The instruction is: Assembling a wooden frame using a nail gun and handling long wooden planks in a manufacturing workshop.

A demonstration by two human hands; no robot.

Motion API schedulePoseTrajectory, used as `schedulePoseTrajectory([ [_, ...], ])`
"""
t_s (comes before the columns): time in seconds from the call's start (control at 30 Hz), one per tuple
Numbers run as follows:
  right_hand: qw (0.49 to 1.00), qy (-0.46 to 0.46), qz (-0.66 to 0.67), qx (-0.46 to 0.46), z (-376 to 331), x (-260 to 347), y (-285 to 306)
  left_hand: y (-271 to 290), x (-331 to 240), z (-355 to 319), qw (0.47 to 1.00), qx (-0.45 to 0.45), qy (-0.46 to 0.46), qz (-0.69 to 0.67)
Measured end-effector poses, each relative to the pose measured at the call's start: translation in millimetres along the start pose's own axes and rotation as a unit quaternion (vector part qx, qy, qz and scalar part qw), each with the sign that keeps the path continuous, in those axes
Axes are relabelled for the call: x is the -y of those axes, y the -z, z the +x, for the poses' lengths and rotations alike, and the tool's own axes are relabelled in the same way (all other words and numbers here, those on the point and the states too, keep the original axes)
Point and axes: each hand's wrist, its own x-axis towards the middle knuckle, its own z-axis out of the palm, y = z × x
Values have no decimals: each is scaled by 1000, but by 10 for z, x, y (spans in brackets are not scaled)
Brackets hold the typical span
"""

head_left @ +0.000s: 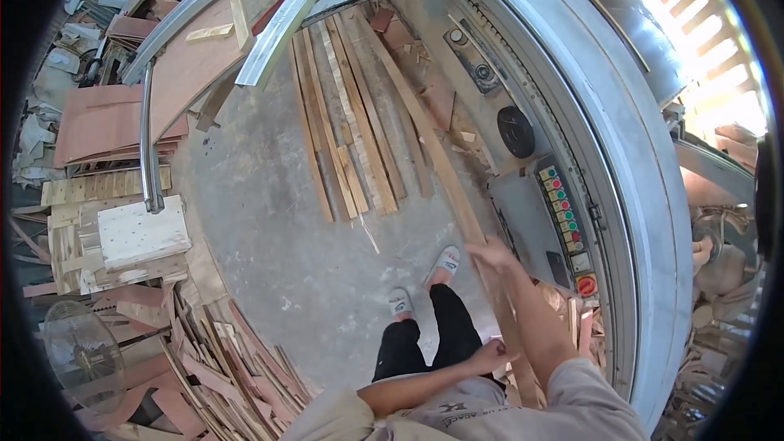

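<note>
A long, narrow wooden strip [445,167] slants from the far middle of the floor back toward my body, beside the grey machine. My right hand [494,255] is closed around it partway along, in front of the machine's control panel. Close to my waist, my left hand [490,357] is closed at the near part of the same strip, its fingertips against the edge. The strip's near end runs down past my shirt. Several more wooden strips [351,131] lie roughly side by side on the concrete floor ahead.
The machine's panel [562,208] carries red and green buttons along my right. A metal-railed sliding frame [282,24] crosses ahead. Plywood sheets [102,118], a white-topped stack [143,230], a fan [84,351] and offcuts [220,367] line the left. Another person's hand [701,251] shows beyond the machine.
</note>
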Motion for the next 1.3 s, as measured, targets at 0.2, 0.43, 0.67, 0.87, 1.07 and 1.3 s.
schedulePoseTrajectory([
  [0.2,933,-228,274,50,-1783,-1530,156,1093,967,258,964,-246,-38,-89],
  [0.43,872,-256,405,103,-4481,-2760,-375,1677,539,530,913,-187,36,-362],
  [0.67,978,-192,9,81,-5645,-3340,-678,1471,833,884,864,-256,74,-428],
  [0.87,938,-243,-233,-78,-6177,-2867,-439,728,878,623,832,-123,78,-535],
  [1.07,835,-257,-448,-190,-6729,-2885,377,158,492,58,787,-111,-4,-607],
  [1.3,806,-58,-501,-310,-6641,-1607,1022,419,162,-638,747,-215,-95,-621],
])
